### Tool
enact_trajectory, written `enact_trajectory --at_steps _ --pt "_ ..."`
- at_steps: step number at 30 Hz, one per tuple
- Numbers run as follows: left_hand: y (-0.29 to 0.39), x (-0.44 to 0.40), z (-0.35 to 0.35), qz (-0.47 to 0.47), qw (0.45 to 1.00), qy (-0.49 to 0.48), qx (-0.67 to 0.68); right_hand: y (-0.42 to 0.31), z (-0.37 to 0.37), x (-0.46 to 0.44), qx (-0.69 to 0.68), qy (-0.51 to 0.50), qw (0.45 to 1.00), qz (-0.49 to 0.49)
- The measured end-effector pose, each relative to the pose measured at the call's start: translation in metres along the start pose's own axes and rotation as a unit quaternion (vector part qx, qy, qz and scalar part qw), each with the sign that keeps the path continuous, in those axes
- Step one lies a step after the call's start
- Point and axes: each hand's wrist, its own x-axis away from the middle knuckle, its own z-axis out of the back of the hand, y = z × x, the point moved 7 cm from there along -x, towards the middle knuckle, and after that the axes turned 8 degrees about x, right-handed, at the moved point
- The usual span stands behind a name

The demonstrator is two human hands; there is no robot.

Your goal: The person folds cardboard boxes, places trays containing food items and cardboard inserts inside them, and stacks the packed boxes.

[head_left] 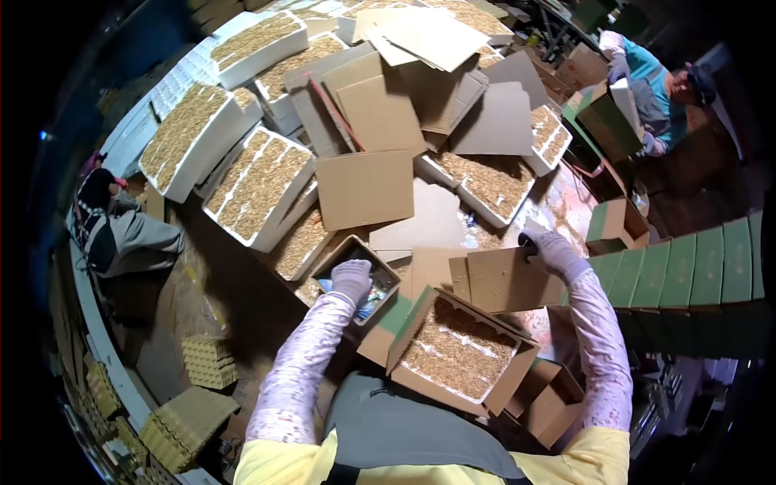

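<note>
My left hand, in a pale glove, reaches into a small open box with blue and white packets. Its fingers look curled, but what they grip is hidden. At the right, my gloved right hand is closed at the upper edge of a brown cardboard sheet; something dark shows by its fingertips. Directly before me stands an open carton with raised flaps. Inside it lies a white tray full of light brown, grainy-looking pieces, split by white strips.
Several white foam trays of similar pieces cover the table beyond. Loose cardboard sheets lie over them. A row of green cartons runs along the right. A co-worker handles a carton there; another person sits left.
</note>
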Motion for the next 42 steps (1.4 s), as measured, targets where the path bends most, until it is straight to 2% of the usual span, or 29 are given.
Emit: enact_trajectory --at_steps 3,5,6,10,13,14,15,16,17,18,19,20,21,23,24,25,26,27,28,29,30,31,33,34,36,37,38,41,42 --pt "-0.013 0.008 0.019 0.048 0.996 -0.054 0.048 -0.001 0.021 0.055 -0.117 0.033 0.992 0.022" --pt "-0.043 0.000 0.007 0.009 0.987 -0.044 0.151 -0.015 0.043 0.099 -0.180 0.089 0.979 0.034" --pt "-0.034 0.018 0.034 -0.072 0.978 0.031 0.193 -0.019 0.053 0.119 -0.216 0.143 0.965 0.031" --pt "-0.001 0.075 0.095 -0.058 0.980 0.138 0.135 -0.008 0.052 0.202 -0.387 0.256 0.881 -0.097" --pt "0.122 0.173 0.147 -0.230 0.888 0.298 0.264 -0.057 0.071 0.277 -0.350 0.422 0.816 -0.185" --pt "0.153 0.187 0.115 -0.398 0.838 0.295 0.229 -0.100 0.079 0.294 -0.262 0.481 0.825 -0.141" --pt "0.201 0.212 0.106 -0.434 0.882 0.159 0.087 -0.150 0.081 0.312 -0.171 0.531 0.824 -0.095" --pt "0.187 0.205 0.079 -0.425 0.879 0.212 0.046 -0.199 0.068 0.317 -0.037 0.516 0.854 -0.049" --pt "0.169 0.194 0.056 -0.413 0.871 0.268 0.006 -0.229 0.052 0.314 -0.072 0.491 0.868 0.019" --pt "0.165 0.203 0.100 -0.376 0.888 0.203 0.169 -0.239 0.002 0.290 -0.095 0.357 0.929 0.007" --pt "0.129 0.191 0.099 -0.286 0.910 0.233 0.190 -0.240 -0.038 0.276 -0.104 0.246 0.963 -0.036" --pt "0.085 0.165 0.077 -0.248 0.892 0.193 0.325 -0.235 -0.033 0.273 -0.132 0.276 0.951 -0.046" --pt "0.055 0.144 0.055 -0.198 0.857 0.147 0.453 -0.228 -0.026 0.266 -0.158 0.303 0.939 -0.051" --pt "0.058 0.144 0.029 -0.053 0.753 -0.016 0.656 -0.214 -0.052 0.223 -0.214 0.205 0.950 -0.100" --pt "0.065 0.136 0.014 -0.106 0.755 -0.036 0.646 -0.213 -0.074 0.193 -0.144 0.055 0.983 -0.101" --pt "0.064 0.112 -0.015 -0.116 0.695 -0.096 0.703 -0.206 -0.091 0.174 -0.146 0.030 0.986 -0.067" --pt "0.063 0.089 -0.045 -0.116 0.630 -0.156 0.752 -0.201 -0.113 0.158 -0.150 0.003 0.988 -0.034" --pt "0.078 0.096 -0.062 0.023 0.454 -0.258 0.852 -0.201 -0.127 0.153 -0.155 -0.026 0.988 -0.001" --pt "0.071 0.085 -0.081 0.034 0.528 -0.248 0.811 -0.184 -0.117 0.175 -0.298 0.115 0.948 0.022" --pt "0.069 0.068 -0.099 0.039 0.595 -0.237 0.767 -0.165 -0.085 0.203 -0.423 0.136 0.895 -0.020" --pt "0.089 0.077 -0.081 -0.011 0.790 -0.143 0.596 -0.127 -0.089 0.231 -0.457 0.258 0.843 -0.119" --pt "0.113 0.097 -0.059 -0.057 0.921 -0.033 0.384 -0.096 -0.103 0.265 -0.475 0.369 0.771 -0.209" --pt "0.109 0.087 -0.078 -0.020 0.873 -0.106 0.476 -0.066 -0.188 0.273 -0.692 0.351 0.566 -0.279" --pt "0.129 0.110 -0.041 -0.029 0.869 -0.110 0.482 -0.100 -0.230 0.258 -0.832 0.133 0.415 -0.343" --pt "0.115 0.085 -0.055 -0.060 0.905 -0.084 0.413 -0.128 -0.257 0.228 -0.651 0.085 0.667 -0.352" --pt "0.109 0.073 -0.063 -0.074 0.921 -0.069 0.376 -0.143 -0.246 0.213 -0.572 0.105 0.731 -0.357" --pt "0.108 0.078 -0.067 -0.062 0.874 -0.118 0.468 -0.146 -0.247 0.207 -0.516 0.176 0.735 -0.404" --pt "0.112 0.121 -0.047 -0.013 0.729 -0.168 0.663 -0.128 -0.226 0.220 -0.553 0.014 0.735 -0.393" --pt "0.087 0.106 -0.077 0.000 0.676 -0.195 0.711 -0.122 -0.201 0.238 -0.588 0.084 0.728 -0.342"
